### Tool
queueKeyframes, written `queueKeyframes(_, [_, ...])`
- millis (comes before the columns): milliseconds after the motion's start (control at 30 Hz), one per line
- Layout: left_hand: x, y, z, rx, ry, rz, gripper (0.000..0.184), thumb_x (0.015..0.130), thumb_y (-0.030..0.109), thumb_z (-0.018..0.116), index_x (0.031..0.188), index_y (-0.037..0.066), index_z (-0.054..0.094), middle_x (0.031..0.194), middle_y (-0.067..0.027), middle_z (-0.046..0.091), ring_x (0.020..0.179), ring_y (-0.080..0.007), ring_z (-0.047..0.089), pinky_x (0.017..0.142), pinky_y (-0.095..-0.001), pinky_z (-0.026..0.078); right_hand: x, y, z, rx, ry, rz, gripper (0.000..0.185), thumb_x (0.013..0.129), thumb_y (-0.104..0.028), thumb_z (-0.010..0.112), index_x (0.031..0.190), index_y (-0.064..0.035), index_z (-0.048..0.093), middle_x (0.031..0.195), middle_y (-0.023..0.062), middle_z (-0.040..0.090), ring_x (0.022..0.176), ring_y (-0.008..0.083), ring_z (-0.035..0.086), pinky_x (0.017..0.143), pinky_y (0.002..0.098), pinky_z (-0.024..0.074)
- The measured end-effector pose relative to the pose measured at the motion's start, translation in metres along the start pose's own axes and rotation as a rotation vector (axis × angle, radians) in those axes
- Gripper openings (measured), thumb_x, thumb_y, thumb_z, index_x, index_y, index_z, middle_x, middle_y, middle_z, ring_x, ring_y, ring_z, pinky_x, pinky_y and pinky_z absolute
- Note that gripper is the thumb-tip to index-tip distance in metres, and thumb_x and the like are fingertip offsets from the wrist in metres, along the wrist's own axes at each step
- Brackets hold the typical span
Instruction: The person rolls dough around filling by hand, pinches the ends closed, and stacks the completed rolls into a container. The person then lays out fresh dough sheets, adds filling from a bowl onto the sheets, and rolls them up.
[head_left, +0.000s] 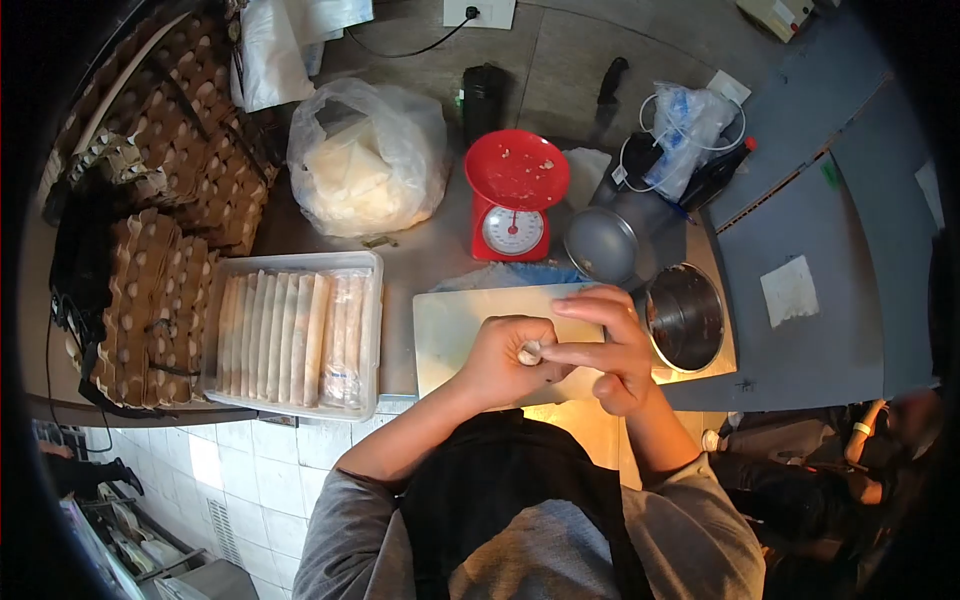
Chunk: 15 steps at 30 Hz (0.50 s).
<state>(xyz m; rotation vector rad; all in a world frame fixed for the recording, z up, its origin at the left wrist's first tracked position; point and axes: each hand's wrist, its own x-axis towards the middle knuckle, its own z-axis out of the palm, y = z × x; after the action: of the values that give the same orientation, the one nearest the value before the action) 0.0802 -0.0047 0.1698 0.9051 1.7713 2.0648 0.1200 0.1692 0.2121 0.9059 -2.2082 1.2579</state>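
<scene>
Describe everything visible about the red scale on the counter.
The scale is red and glossy, perhaps plastic or painted metal. Its shallow round dish, wider than the body, holds scattered pale crumbs. A round white dial faces the person, its reading too small to tell. It stands upright beyond the cutting board, blue sheeting at its foot. Neither the left hand nor the right hand touches it.

Stacked egg trays (150,310), black plug (472,13), white floor tiles (255,490)

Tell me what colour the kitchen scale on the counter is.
The scale is red with a white dial, seen in the head view.
</scene>
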Motion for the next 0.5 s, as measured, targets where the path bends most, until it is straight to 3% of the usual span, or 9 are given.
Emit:
queueKeyframes(33, [0.001,0.0,0.002,0.022,0.058,0.03,0.021,0.072,0.011,0.076,0.065,0.005,0.057,0.058,-0.0071,0.054,0.055,-0.013,0.053,0.052,-0.0313,0.041,-0.007,-0.002,0.0,-0.07,-0.016,-0.009,0.052,0.088,-0.057,0.051,0.106,-0.0147,0.074,0.119,0.0101,0.062,0.114,0.031,0.051,0.094,0.0454,0.0371])
queueKeyframes(167, [0.001,-0.002,0.004,0.272,0.217,0.164,0.018,0.069,0.01,0.075,0.066,0.005,0.059,0.06,-0.0089,0.058,0.055,-0.0211,0.058,0.052,-0.0329,0.044,-0.014,-0.021,0.018,-0.491,-0.03,-0.059,0.05,0.087,-0.055,0.054,0.111,-0.0155,0.072,0.122,0.0068,0.06,0.112,0.0298,0.05,0.094,0.047,0.0359])
queueKeyframes(300, [0.003,-0.001,0.005,0.496,0.28,0.258,0.014,0.066,0.01,0.074,0.066,0.006,0.061,0.063,-0.0092,0.062,0.058,-0.0281,0.06,0.053,-0.0343,0.047,-0.011,-0.03,0.027,-0.64,0.0,-0.013,0.042,0.083,-0.051,0.06,0.102,-0.015,0.071,0.128,0.0068,0.058,0.118,0.0305,0.047,0.099,0.0504,0.0322])
queueKeyframes(400, [0.006,-0.002,0.01,0.502,0.342,0.38,0.015,0.066,0.012,0.075,0.066,0.007,0.062,0.062,-0.0081,0.061,0.057,-0.0262,0.06,0.052,-0.0349,0.047,-0.006,-0.036,0.029,-0.681,-0.032,-0.03,0.037,0.082,-0.049,0.063,0.091,-0.0143,0.069,0.131,0.0061,0.057,0.124,0.0314,0.045,0.101,0.0537,0.029])
queueKeyframes(500, [0.005,-0.005,0.011,0.512,0.339,0.368,0.016,0.065,0.015,0.076,0.066,0.007,0.061,0.063,-0.0078,0.062,0.057,-0.0259,0.061,0.052,-0.0343,0.047,0.003,-0.03,0.026,-0.638,-0.092,-0.059,0.034,0.082,-0.047,0.063,0.081,-0.0138,0.066,0.133,0.0052,0.056,0.128,0.0325,0.043,0.103,0.0564,0.0261])
